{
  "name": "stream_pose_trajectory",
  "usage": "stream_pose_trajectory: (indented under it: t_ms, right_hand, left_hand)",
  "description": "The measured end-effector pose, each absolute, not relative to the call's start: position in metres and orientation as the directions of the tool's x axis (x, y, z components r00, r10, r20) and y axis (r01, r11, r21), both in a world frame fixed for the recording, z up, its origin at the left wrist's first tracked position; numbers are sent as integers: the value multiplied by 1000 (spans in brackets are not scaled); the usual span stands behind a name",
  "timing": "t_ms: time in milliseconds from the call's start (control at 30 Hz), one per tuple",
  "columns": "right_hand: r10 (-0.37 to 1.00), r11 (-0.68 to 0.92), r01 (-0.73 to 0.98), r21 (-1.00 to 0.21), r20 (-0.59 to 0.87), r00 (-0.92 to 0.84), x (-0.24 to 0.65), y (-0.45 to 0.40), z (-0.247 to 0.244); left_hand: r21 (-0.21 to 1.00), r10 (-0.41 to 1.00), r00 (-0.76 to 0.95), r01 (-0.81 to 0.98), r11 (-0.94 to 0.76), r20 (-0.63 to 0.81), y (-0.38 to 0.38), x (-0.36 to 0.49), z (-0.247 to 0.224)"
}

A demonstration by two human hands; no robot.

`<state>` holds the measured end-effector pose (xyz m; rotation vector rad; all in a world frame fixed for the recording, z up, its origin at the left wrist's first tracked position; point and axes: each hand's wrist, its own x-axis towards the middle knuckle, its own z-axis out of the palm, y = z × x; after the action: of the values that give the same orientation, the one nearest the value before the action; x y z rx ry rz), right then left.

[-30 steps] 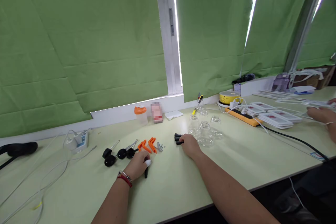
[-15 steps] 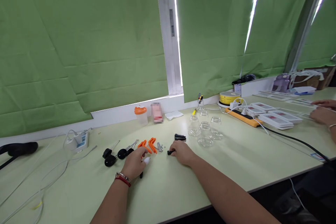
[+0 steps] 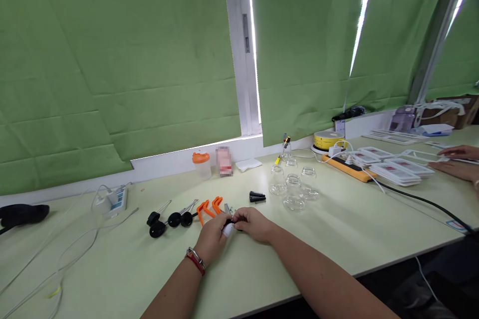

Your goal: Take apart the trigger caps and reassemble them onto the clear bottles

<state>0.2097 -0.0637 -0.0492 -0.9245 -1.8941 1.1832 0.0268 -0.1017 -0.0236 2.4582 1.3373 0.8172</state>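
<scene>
Hands: left hand (image 3: 215,233) and right hand (image 3: 252,223) now meet, fingertips together and clamped on a dark piece (image 3: 230,221); one part or two, the grip hides it.
Right hand: it has left the bristled pieces (image 3: 257,197) and come over to the left one, so both appear to work at one spot.
White patch (image 3: 227,230): against the left thumb; held or worn, I cannot tell.
Brackets (image 3: 207,209): orange, just beyond the left hand, with screws (image 3: 227,208) beside them.
Discs (image 3: 174,219): black, farther left, near metal rods.
Jars (image 3: 294,199): glass, right of the bristled pieces; nothing shows inside the front ones. A yellow-marked tool (image 3: 287,142) stands in or behind the rear one.
Cup (image 3: 202,171): farther back, lid (image 3: 201,158) on; contents unclear.
</scene>
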Motion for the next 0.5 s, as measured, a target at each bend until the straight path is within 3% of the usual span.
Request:
stream_pose_trajectory:
  t_ms: [167,367,500]
  right_hand:
    - [901,426,443,-789,328,-284,217,-53,-48]
    - [938,284,779,-560,331,-104,233,-39,-48]
    - [937,231,851,-471,345,-63,248,-35,-44]
  left_hand:
    - [477,857,335,722,-500,392,-103,24,-19]
    - [525,871,338,699,-486,356,-106,26,-13]
    - [518,869,360,700,-492,338,-106,27,-15]
